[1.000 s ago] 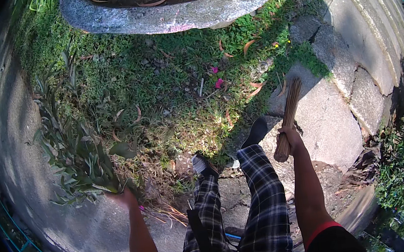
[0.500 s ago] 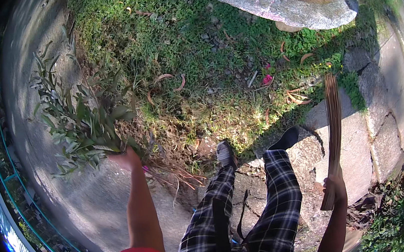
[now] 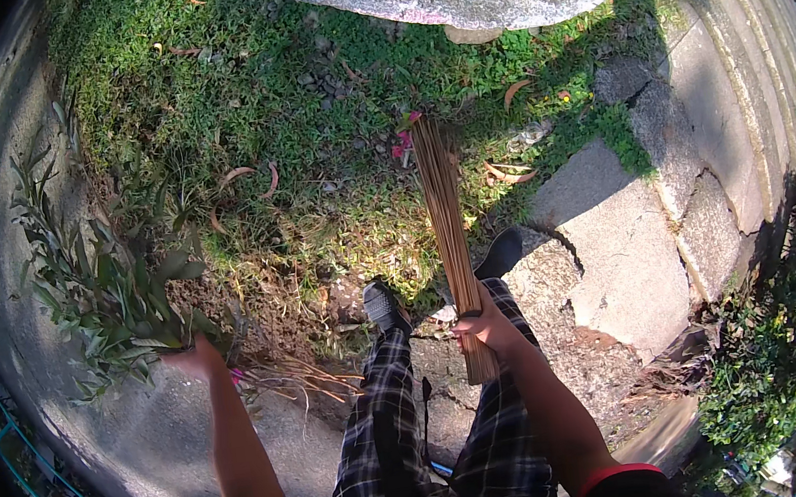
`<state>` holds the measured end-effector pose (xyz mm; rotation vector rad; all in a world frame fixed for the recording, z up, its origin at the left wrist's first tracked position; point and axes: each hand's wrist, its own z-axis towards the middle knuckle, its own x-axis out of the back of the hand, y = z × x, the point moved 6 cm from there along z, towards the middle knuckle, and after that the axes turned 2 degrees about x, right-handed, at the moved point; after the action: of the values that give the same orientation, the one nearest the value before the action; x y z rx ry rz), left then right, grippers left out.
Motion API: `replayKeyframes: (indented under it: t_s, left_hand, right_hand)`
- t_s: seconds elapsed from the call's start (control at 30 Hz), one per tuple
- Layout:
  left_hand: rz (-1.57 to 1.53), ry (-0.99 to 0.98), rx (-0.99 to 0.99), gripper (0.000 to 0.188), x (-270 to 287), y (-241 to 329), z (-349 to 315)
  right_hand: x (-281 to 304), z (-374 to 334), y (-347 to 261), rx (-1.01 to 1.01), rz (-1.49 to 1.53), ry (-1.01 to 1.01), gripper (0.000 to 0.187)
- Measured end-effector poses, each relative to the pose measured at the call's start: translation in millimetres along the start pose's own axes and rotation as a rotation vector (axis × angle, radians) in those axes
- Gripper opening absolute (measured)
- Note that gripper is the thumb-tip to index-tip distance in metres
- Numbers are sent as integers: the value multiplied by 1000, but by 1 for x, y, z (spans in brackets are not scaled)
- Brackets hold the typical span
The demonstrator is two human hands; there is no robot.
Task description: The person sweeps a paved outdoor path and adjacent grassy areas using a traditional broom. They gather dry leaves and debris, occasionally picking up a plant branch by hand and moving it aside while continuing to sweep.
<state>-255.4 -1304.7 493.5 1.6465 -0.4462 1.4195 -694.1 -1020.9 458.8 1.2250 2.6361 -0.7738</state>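
I log the left hand (image 3: 193, 360) clenched round leafy branches (image 3: 115, 293), out over grey concrete (image 3: 195, 452), bare stems (image 3: 309, 374) trailing rightward. I note the right hand (image 3: 492, 328) grasping a brown stick bundle (image 3: 443, 213) near its closer end, its far end over grass (image 3: 249, 88).

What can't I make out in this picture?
- Head view: the stems of the leafy branches inside the left hand, which hides them.
- Head view: part of the stick bundle, covered by the right hand.
- Head view: the far side of the stone-rimmed bed, cut off by the top edge.
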Motion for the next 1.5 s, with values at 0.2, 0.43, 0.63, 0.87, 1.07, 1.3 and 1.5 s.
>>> replayKeyframes:
  t_s: [0.2,0.43,0.63,0.87,1.07,1.3,1.5]
  left_hand:
    - [78,-72,114,102,-12,-6,-30]
    - [-157,-113,71,91,-28,-3,-35]
    - [-134,-79,15,92,-14,24,-44]
    - [7,-91,-34,95,-12,56,-52]
    - [-45,-153,-16,95,-19,60,-63]
    - [-60,-128,27,96,-21,72,-81]
    - [-199,-120,62,91,-22,77,-82]
  right_hand:
    - [149,-113,-29,53,-220,172,95]
    - [103,-40,-40,23,184,644,33]
    - [-37,-29,52,-132,7,-79,99]
    - [128,-115,-25,97,-179,171,91]
    - [152,-36,-161,363,47,684,89]
    - [-10,62,-23,57,-257,-147,98]
    - [94,-37,-76,303,-346,-54,93]
